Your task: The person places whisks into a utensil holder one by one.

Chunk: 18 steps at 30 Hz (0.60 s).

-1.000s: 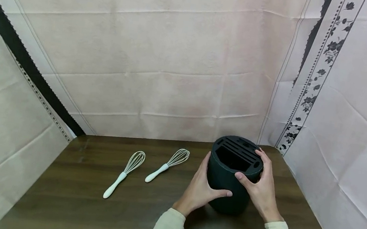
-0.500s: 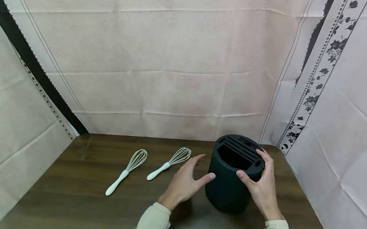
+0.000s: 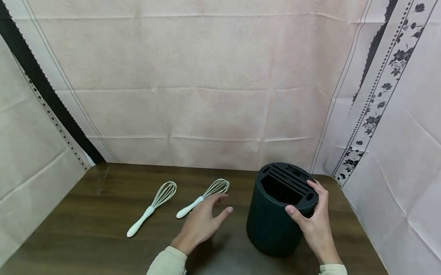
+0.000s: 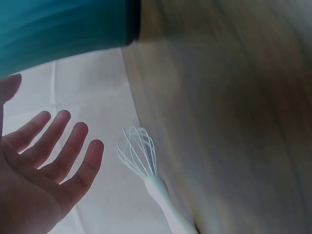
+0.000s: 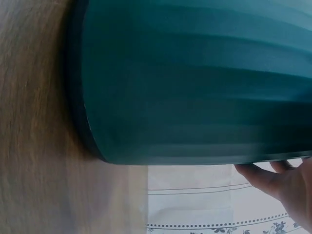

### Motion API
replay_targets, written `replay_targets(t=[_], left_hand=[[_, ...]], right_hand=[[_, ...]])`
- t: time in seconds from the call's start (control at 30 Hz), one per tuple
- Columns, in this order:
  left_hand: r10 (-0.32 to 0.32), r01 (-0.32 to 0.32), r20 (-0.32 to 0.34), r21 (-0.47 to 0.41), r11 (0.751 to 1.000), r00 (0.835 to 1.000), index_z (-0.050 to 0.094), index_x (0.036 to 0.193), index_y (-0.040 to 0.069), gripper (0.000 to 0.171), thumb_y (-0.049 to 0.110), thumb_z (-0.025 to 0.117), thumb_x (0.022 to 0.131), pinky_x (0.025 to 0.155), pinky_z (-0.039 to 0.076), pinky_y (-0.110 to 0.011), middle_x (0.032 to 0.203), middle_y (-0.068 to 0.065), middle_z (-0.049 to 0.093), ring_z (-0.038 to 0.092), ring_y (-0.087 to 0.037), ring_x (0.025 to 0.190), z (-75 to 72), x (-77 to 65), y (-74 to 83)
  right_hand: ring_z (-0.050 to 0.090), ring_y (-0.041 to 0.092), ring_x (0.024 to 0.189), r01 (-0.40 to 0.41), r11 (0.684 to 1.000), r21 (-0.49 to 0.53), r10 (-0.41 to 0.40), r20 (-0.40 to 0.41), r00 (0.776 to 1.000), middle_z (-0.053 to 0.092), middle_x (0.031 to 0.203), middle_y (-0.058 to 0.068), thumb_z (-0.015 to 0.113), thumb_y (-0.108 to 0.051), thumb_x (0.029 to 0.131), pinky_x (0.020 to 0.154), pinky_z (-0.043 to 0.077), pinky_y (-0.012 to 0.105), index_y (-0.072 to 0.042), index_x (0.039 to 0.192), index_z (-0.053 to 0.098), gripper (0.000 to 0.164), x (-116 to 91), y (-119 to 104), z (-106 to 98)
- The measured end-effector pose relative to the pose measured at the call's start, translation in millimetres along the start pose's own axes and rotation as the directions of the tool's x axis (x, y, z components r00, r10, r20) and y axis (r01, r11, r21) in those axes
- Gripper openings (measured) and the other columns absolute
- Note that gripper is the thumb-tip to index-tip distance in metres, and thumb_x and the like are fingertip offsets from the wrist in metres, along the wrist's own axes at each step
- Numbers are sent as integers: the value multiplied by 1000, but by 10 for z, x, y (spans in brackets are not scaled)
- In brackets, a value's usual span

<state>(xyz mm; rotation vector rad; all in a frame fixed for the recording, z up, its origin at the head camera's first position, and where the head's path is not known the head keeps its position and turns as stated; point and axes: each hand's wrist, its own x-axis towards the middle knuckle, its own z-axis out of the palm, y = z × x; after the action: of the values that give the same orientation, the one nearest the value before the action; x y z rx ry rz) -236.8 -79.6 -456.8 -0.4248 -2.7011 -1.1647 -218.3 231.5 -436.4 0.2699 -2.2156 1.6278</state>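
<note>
A dark green round utensil holder [image 3: 275, 230] stands upright on the right of the table, its black slotted top facing up. My right hand [image 3: 314, 223] grips it near the rim, thumb on the near side and fingers round the right side. To the left lie two white whisks: the nearer-left whisk [image 3: 151, 211] and the other whisk [image 3: 203, 199]. My left hand [image 3: 200, 223] is over the table between the second whisk and the holder, fingers spread and holding nothing. In the left wrist view a whisk [image 4: 156, 180] lies past the fingertips.
The brown wooden table [image 3: 82, 239] is bordered by pale cloth hangings at the back [image 3: 210, 86] and on both sides. A floral strip [image 3: 375, 105] runs down the right corner, close behind the holder.
My left hand has let go of the holder and moved left towards the second whisk. My right hand keeps its grip, and the holder stays in place.
</note>
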Motion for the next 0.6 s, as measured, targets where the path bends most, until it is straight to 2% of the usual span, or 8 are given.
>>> replay_targets(t=[0.13,0.23,0.3,0.37,0.43,0.5,0.57,0.6], left_hand=[[3,-2,-44,22,1000,999,66,139,19,44,44,68,103,101,55,-48,130,0,71,68,-24,120,-78,-2,-148],[-15,17,-44,43,999,999,67,138,21,41,43,68,103,100,55,-49,132,0,69,67,-24,123,-126,-16,-251],[-26,28,-34,64,998,999,67,137,24,40,44,68,103,99,55,-50,133,1,68,66,-24,124,-156,-25,-318],[-30,32,-27,82,996,999,68,137,25,38,43,69,103,97,55,-52,133,1,68,67,-26,123,-192,-32,-368],[-25,28,-29,96,995,999,69,136,23,37,41,69,103,95,56,-52,133,0,68,67,-27,121,-225,-29,-421],[-18,21,-35,106,994,999,69,136,21,36,37,70,103,94,57,-52,132,-1,68,68,-28,119,-254,-17,-470],[-3,7,-35,122,993,999,69,136,18,37,36,70,104,94,57,-52,131,-2,68,68,-28,119,-272,2,-514],[7,-3,-29,136,991,1000,69,136,16,37,35,70,104,95,57,-52,132,-3,68,67,-29,120,-277,17,-533]], right_hand=[[20,42,154,1,1000,30,-1,8,1000,8,174,9,72,-17,98,121,23,70,-20,164,23,83,-13,7,5],[22,39,153,-6,999,46,5,20,1000,7,174,7,71,-16,99,124,29,46,-22,163,22,81,-22,20,11],[25,37,152,-10,998,55,9,25,1000,6,175,7,69,-15,99,118,33,27,-23,163,21,80,-23,35,22],[26,35,151,-13,998,66,11,24,1000,6,174,5,69,-14,100,111,33,17,-24,162,22,79,-21,47,33],[26,34,151,2,998,69,-3,11,1000,7,174,3,70,-14,99,117,33,27,-23,162,24,78,-19,58,45],[22,33,152,26,998,65,-25,-13,1000,7,174,-1,71,-15,97,123,28,46,-21,160,27,77,-20,65,55],[18,32,155,56,996,64,-54,-41,998,7,174,-7,72,-15,95,123,20,64,-17,158,30,75,-25,69,60],[16,32,155,70,996,63,-67,-53,996,6,174,-9,72,-15,95,122,16,69,-16,157,31,75,-28,68,60]])
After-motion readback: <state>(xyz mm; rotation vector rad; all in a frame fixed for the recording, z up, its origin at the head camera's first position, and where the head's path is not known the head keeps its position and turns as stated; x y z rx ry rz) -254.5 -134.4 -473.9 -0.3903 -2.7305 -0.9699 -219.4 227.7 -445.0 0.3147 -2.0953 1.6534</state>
